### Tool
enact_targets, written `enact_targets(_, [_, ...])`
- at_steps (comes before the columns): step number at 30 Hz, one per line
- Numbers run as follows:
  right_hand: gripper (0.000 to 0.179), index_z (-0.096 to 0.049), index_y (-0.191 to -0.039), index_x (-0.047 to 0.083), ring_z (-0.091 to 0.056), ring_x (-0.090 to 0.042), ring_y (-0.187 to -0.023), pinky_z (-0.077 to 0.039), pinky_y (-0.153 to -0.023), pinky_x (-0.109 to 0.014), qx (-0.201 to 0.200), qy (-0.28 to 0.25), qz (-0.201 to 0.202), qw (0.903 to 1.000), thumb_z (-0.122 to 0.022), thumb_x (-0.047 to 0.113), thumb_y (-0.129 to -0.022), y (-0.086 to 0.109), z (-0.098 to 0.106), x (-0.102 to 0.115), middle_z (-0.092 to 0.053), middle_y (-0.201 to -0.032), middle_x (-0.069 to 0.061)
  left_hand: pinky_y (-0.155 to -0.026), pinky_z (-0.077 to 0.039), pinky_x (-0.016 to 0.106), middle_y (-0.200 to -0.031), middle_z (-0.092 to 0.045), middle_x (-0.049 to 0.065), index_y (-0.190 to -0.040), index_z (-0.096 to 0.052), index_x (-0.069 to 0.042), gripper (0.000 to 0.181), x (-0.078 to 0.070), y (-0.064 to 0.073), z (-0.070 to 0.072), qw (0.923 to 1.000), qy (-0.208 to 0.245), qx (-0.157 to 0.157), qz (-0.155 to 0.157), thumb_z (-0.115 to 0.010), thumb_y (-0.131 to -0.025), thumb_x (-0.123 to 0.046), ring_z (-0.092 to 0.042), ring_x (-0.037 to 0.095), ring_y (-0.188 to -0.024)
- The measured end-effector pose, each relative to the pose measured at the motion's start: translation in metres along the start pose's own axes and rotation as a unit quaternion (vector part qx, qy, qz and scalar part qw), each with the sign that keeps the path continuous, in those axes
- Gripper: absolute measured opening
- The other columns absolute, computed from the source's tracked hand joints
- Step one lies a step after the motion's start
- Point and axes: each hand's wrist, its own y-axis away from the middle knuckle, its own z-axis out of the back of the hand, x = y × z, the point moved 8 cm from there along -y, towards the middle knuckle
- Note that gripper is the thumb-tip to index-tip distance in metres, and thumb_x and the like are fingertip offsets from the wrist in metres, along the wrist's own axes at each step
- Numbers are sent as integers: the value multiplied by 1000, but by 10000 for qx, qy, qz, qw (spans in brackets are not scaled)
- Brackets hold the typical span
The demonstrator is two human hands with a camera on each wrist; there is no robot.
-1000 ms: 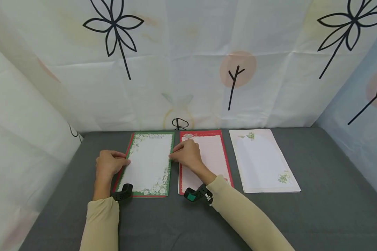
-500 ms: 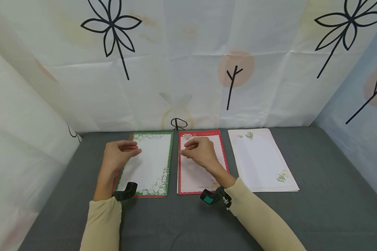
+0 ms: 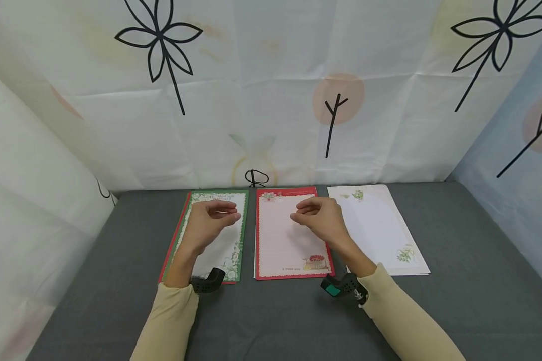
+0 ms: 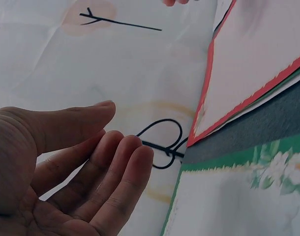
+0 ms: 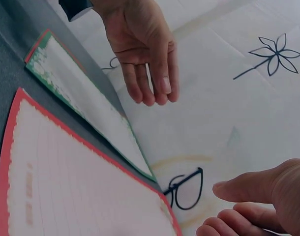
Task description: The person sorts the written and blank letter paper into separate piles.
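Either grip dipping low could be nudging loose sheets askew; a red edge (image 3: 176,235) is already peeking out from under the green-bordered sheets (image 3: 227,244). Left grip (image 3: 210,220) is hovering over those, fingers loosely curving, holding nothing. Right grip (image 3: 322,219) is hovering over the red-bordered sheets (image 3: 277,243), also loosely curling, pinching nothing. White sheets (image 3: 384,230) are lying just right.

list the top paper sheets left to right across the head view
White paper sheet with green floral border, pale pink paper sheet with red scalloped border, white paper sheet with green leafy prints.
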Motion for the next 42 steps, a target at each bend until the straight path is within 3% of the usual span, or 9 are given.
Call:
enact_targets(6, [29, -73, -108, -5, -71, -26, -89, -56, -70, -32, -75, 112, -192, 9997, -82, 11, -85, 4, 17, -14, -74, -96, -13, -84, -57, 39, -105, -73, 16, -117, -71, 7, 30, 1, -1, -26, 9997, -24, 220, -67, -77, -90, -5, -72, 29, -97])
enact_targets(13, [31, -72, -112, -6, -71, -27, -91, -56, -70, -29, -32, 323, -463, 9984, -81, 12, -87, 6, 28, -30, -75, -98, -14, -78, -58, 37, -101, -73, 17, -114, -72, 7, 27, 5, -1, -43, 9993, -152, 310, -140, -77, -89, -3, -71, 32, -95])
enact_targets(25, [35, -71, -112, -8, -71, -24, -85, -54, -67, -28, 166, 732, -633, 9952, -81, 13, -86, 3, 37, -40, -74, -96, -16, -80, -59, 39, -103, -74, 16, -116, -72, 6, 33, 16, -2, -54, 9992, -231, 226, 219, -80, -87, -7, -73, 28, -93])
enact_targets(34, [43, -69, -117, -10, -67, -27, -88, -53, -69, -35, 470, 1436, -959, 9839, -82, 15, -84, 2, 36, -50, -71, -100, -18, -80, -59, 40, -105, -74, 12, -116, -73, 3, 36, 23, -1, -60, 9937, -998, 63, 503, -83, -84, -9, -70, 26, -96])
enact_targets(42, [48, -68, -122, -10, -65, -27, -89, -52, -69, -36, 732, 1699, -1026, 9774, -81, 18, -84, 0, 31, -58, -70, -103, -18, -81, -58, 44, -108, -74, 15, -117, -72, 5, 36, 19, 2, -63, 9906, -1320, 58, 359, -83, -84, -6, -71, 29, -97])
